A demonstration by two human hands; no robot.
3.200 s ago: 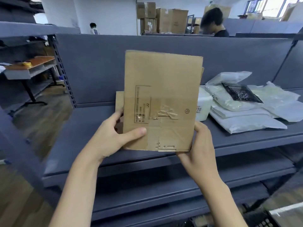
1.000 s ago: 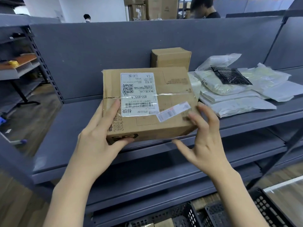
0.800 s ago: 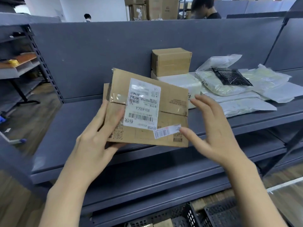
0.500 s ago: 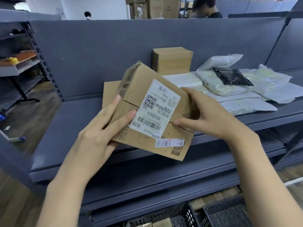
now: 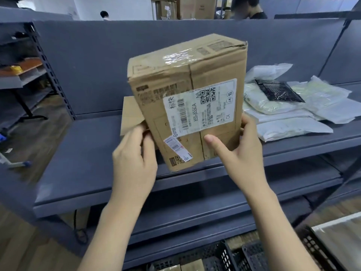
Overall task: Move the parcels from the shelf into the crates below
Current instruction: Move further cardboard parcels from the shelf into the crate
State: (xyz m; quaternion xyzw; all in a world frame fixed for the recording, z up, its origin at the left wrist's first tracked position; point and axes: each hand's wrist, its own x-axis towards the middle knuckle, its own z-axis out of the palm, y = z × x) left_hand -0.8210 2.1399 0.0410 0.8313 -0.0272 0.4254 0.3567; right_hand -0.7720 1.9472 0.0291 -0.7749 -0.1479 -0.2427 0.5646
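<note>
Both hands, left hand and right hand, clamp the upright cardboard box low; grip probably firm, lower straight into crate.

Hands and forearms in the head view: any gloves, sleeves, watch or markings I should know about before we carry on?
Nothing worn that shows. The left hand and right hand are bare, with no gloves, rings or tape. Both forearms are uncovered from the wrist down to the bottom edge of the frame, with no sleeve cuff, watch or band. Fingernails look short and unpainted.
</note>
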